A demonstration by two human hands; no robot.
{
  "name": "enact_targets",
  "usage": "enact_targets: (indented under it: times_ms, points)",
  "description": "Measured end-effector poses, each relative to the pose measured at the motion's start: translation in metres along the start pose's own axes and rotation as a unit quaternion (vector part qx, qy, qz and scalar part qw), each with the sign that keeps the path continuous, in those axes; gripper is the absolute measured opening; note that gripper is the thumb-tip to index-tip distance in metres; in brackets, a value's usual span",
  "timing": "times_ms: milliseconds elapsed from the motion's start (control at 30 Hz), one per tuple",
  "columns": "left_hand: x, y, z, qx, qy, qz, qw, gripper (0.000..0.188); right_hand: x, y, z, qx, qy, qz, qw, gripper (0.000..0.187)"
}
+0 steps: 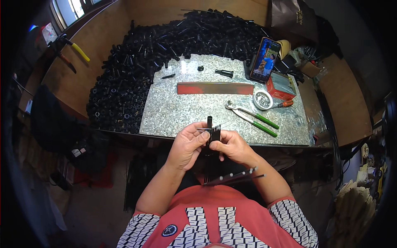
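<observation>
Both hands meet just in front of the slab's near edge. My left hand [187, 145] is closed, thumb and fingers pinching a black plastic tube [209, 120] that stands upright, with a thin wire [201, 129] across its fingertips. In my right hand [235, 146], closed too, is a bunch of thin black ribs [216, 133] like those of an umbrella, held against the tube. More dark rods with pale tips [231, 177] stick out below, over my lap. Where ribs and tube meet is partly hidden by my fingers.
On the speckled stone slab [165, 111] lie green-handled pincers [254, 118], a red-edged bar [215, 88], and a round dish of small metal bits [263, 100]. An orange-handled screwdriver [284, 104], a red box [281, 86] and a propped phone [265, 60] stand right. Black plastic parts [124, 78] heap behind.
</observation>
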State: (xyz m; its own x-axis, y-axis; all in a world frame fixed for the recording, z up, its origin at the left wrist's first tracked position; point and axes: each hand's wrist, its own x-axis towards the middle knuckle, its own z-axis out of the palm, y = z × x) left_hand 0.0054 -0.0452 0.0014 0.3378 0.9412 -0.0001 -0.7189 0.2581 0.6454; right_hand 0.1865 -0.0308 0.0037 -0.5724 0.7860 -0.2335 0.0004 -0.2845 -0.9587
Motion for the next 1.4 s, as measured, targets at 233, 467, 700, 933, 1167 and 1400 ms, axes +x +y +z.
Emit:
enact_targets:
  times_ms: [233, 467, 700, 933, 1167, 1400]
  points:
    - [-0.011, -0.008, 0.014, 0.059, 0.075, 0.085, 0.992, 0.025, 0.005, 0.002, 0.002, -0.019, -0.015, -0.001, 1.0, 0.017]
    - [-0.009, -0.013, 0.009, 0.063, 0.07, 0.071, 0.993, 0.032, 0.01, 0.005, 0.002, 0.002, -0.025, -0.001, 1.0, 0.02]
    - [-0.008, -0.018, 0.008, 0.01, 0.095, 0.067, 0.993, 0.034, 0.009, 0.0, -0.002, 0.007, -0.036, -0.002, 0.999, 0.022]
    - [-0.007, -0.019, 0.02, 0.028, 0.096, 0.071, 0.992, 0.036, 0.011, 0.005, -0.005, 0.0, -0.032, -0.018, 0.999, 0.027]
    - [-0.007, -0.021, 0.023, 0.036, 0.116, 0.083, 0.989, 0.038, 0.008, -0.003, 0.007, -0.068, 0.027, -0.044, 0.996, 0.023]
    - [-0.001, -0.022, 0.019, 0.094, 0.117, 0.089, 0.985, 0.038, 0.001, -0.022, 0.016, -0.27, 0.044, -0.079, 0.959, 0.031]
